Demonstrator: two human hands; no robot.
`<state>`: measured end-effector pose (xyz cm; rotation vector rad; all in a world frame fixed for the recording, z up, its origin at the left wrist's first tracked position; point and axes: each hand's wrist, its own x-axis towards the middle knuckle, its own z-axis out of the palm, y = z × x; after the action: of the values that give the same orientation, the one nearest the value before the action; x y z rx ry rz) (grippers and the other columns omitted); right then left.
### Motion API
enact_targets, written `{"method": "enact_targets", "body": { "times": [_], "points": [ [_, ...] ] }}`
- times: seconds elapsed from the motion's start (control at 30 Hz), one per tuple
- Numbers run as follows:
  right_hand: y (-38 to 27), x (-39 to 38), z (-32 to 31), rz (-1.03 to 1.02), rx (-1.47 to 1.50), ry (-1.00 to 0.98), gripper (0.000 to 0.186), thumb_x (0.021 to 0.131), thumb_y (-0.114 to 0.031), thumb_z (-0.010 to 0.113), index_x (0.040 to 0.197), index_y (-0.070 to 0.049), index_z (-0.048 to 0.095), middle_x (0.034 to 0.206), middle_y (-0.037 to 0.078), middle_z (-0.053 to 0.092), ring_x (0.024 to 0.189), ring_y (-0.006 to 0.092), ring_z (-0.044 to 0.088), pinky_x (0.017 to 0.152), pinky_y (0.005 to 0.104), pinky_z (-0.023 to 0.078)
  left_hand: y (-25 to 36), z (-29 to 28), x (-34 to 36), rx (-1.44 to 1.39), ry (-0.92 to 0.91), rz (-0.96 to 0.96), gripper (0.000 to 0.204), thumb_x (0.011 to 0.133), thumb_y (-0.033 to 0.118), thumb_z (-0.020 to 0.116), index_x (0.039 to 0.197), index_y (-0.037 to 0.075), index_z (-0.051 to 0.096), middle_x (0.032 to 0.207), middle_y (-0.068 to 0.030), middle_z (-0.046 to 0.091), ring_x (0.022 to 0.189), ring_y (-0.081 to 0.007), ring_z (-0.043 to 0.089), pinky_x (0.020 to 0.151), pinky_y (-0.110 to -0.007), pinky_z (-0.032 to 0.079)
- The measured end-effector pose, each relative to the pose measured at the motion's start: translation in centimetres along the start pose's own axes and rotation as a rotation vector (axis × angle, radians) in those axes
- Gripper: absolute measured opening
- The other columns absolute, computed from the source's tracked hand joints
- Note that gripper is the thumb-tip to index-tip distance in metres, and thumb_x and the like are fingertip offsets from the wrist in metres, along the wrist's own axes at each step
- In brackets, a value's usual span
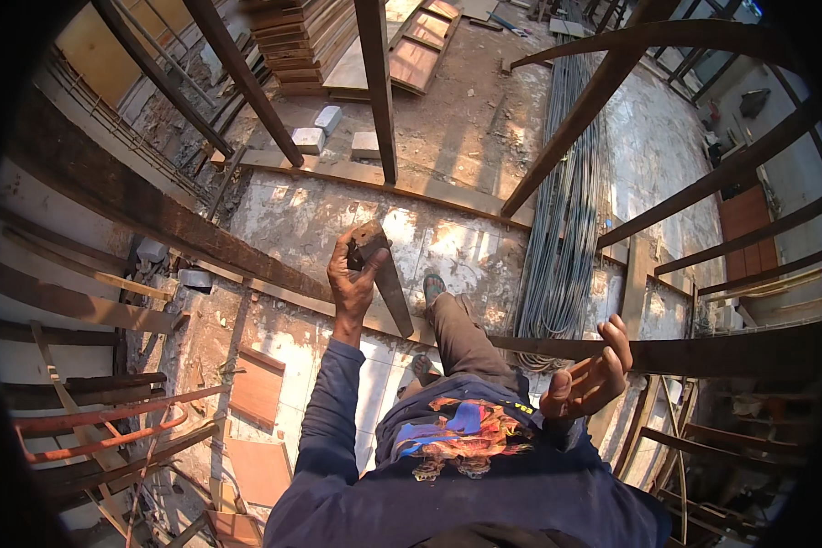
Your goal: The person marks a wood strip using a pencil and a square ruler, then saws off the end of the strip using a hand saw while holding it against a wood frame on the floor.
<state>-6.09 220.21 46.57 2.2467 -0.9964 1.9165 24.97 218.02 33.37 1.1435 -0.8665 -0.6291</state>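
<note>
My left hand (352, 283) is closed round the dark handle of a hand saw (389, 289), held out above the floor with its blade pointing down. My right hand (589, 374) is raised at my right side, empty, palm partly up, its fingers loosely bent and apart. Behind that hand runs a dark timber beam (703, 356). My feet in sandals (434, 288) show below, near a plank that lies across the tiled floor (457, 237).
Upright timber posts (375, 91) surround me. A long bundle of steel bars (557, 228) lies to the right. Stacked boards (288, 46) and pale blocks (309, 139) sit ahead. Loose panels (256, 470) and a red metal frame (110, 416) are at lower left.
</note>
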Motion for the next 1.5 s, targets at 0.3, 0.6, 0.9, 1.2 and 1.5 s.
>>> {"method": "enact_targets", "body": {
  "times": [0.3,0.6,0.9,1.2,1.5],
  "points": [
    [7.1,-0.6,15.6,0.683,0.293,-0.325,0.033,0.09,-0.016,0.063,0.118,-0.002,0.057,0.117,0.012,0.059,0.11,0.0247,0.057,0.09,0.0338,0.047,-2.7,-4.5,7.5,-0.261,-0.26,-0.19,0.047,0.094,0.03,0.062,0.132,0.004,0.05,0.101,-0.0069,0.067,0.09,-0.0172,0.067,0.079,-0.029,0.054],
    [20.1,5.9,26.7,0.624,0.105,-0.31,0.029,0.09,-0.019,0.064,0.113,-0.002,0.06,0.105,0.013,0.063,0.095,0.0254,0.063,0.081,0.0341,0.049,-8.9,-10.0,18.4,-0.186,-0.026,-0.341,0.054,0.094,0.039,0.061,0.134,0.005,0.05,0.093,-0.0054,0.064,0.076,-0.0158,0.063,0.07,-0.029,0.053],
    [30.7,9.2,33.8,0.691,-0.062,-0.448,0.026,0.09,-0.02,0.064,0.109,-0.003,0.061,0.1,0.014,0.063,0.093,0.0281,0.064,0.08,0.0367,0.051,-10.6,-14.7,17.2,-0.104,0.129,-0.346,0.061,0.093,0.034,0.062,0.14,0.001,0.042,0.101,-0.0069,0.06,0.086,-0.0159,0.059,0.075,-0.03,0.051],
    [34.9,6.0,35.6,0.774,-0.038,-0.622,0.022,0.087,-0.02,0.066,0.101,-0.002,0.064,0.092,0.014,0.066,0.084,0.0304,0.066,0.071,0.0382,0.05,-14.4,-15.2,20.2,-0.207,0.228,-0.516,0.053,0.095,0.026,0.059,0.14,0.002,0.042,0.104,-0.006,0.06,0.088,-0.0166,0.059,0.079,-0.033,0.051],
    [41.1,11.7,41.5,0.684,0.066,-0.618,0.021,0.088,-0.018,0.066,0.101,-0.002,0.064,0.091,0.015,0.065,0.084,0.0322,0.065,0.072,0.0381,0.05,-16.2,8.2,43.3,0.142,-0.419,-0.401,0.061,0.09,0.038,0.067,0.136,0.002,0.051,0.107,-0.0066,0.065,0.1,-0.0155,0.058,0.092,-0.03,0.044]
  ]
}}
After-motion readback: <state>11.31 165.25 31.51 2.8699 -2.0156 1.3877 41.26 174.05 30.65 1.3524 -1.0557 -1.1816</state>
